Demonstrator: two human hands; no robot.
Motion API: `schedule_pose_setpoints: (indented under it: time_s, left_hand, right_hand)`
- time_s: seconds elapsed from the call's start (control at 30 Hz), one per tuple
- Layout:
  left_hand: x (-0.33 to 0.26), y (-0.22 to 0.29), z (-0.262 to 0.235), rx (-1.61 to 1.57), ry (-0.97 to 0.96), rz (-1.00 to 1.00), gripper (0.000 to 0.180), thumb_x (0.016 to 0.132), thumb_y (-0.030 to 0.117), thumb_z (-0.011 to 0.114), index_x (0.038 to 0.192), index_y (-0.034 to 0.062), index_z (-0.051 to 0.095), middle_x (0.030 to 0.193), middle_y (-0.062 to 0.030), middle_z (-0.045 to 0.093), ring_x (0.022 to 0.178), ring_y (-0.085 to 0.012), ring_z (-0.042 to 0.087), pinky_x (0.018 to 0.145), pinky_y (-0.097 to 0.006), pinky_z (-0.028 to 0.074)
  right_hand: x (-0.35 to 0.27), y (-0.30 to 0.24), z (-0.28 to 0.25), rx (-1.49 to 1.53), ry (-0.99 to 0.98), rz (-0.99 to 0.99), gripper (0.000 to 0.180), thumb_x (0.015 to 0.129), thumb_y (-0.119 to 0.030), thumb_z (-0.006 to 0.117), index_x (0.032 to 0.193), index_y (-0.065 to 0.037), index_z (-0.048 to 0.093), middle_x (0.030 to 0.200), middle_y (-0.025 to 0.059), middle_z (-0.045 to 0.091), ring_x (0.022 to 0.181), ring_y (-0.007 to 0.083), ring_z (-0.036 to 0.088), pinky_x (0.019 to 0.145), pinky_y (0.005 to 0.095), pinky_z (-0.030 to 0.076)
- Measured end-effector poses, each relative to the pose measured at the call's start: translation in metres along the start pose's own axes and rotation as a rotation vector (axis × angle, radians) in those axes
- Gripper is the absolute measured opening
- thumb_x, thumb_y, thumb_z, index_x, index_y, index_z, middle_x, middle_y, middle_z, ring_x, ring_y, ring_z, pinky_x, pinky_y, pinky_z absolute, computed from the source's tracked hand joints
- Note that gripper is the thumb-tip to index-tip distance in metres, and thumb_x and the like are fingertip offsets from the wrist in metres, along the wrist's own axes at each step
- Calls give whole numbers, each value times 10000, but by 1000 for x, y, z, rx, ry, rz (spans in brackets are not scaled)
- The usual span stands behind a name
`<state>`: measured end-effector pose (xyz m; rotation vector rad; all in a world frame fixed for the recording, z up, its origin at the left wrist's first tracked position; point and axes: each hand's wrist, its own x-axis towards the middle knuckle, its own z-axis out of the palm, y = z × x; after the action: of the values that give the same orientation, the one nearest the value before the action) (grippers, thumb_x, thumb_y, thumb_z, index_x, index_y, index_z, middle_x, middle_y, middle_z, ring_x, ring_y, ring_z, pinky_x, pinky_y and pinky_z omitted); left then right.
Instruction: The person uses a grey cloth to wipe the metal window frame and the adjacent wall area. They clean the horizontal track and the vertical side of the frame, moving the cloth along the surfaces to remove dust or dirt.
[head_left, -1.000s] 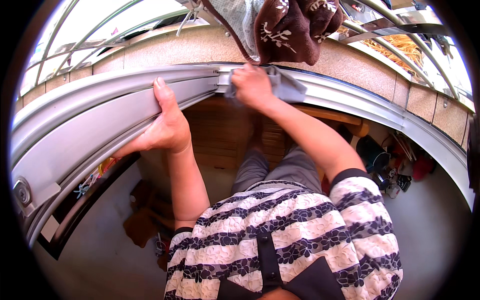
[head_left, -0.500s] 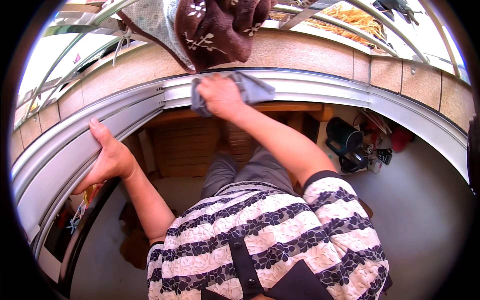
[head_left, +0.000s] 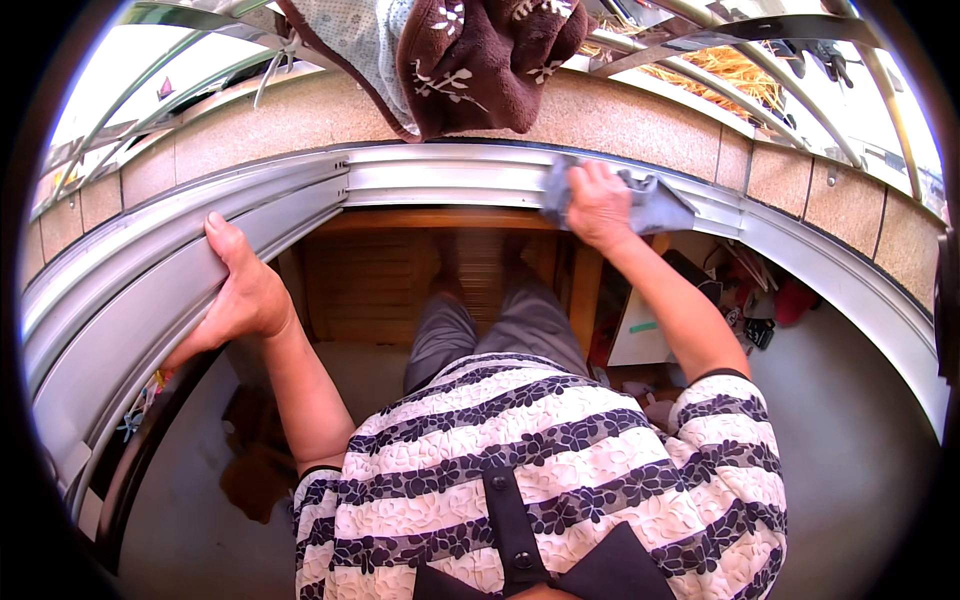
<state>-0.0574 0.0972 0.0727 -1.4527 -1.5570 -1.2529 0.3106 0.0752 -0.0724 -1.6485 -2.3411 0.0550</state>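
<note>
Yr L hand (head_left: 240,295) gripping window panel (head_left: 130,310) edge | yr R hand (head_left: 598,205) clutching gray cloth (head_left: 665,205) on white frame (head_left: 440,178) | risk: loose corner cd snag ridges if pulled hard

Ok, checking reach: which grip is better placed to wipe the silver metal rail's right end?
Probably the right grip, holding the crumpled grey cloth nearer the rail's right end; the left grip holds a silver metal panel.
</note>
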Motion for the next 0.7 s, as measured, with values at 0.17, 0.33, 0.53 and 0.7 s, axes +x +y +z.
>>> schedule_pose_setpoints:
  time_s: [0.17, 0.33, 0.53, 0.7]
  left_hand:
    - [-1, 0, 3, -57, 17, -29, 1000, 600, 104, 841, 1245, -138, 116, 1170, -274, 370, 978, -291, 515, 839, -411, 517]
    - [-5, -16, 3, 153, 42, 52, 1048, 554, 177, 884, 1243, -118, 151, 1159, -259, 409, 980, -318, 522, 867, -409, 479]
    - [2, -24, -1, 188, 41, 108, 1115, 502, 231, 919, 1245, -115, 163, 1132, -247, 426, 1001, -332, 512, 873, -419, 453]
    - [6, -29, 0, 243, 52, 156, 1067, 514, 206, 911, 1228, -91, 177, 1138, -244, 432, 965, -318, 528, 865, -412, 482]
  right_hand:
    - [53, -100, 36, 65, -12, -32, 111, 696, -140, 546, 770, -58, 534, 768, 125, 560, 715, 265, 569, 560, 388, 456]
    - [95, -178, 76, 233, 76, -160, 106, 695, -169, 556, 746, -79, 579, 745, 75, 561, 755, 223, 562, 588, 366, 464]
    - [82, -178, 68, 227, 188, -240, 274, 729, -199, 530, 925, -20, 597, 960, 99, 582, 884, 222, 515, 759, 362, 391]
    - [35, -83, 27, 193, 163, -175, 153, 731, -154, 546, 823, -45, 599, 809, 49, 570, 741, 191, 548, 661, 321, 418]
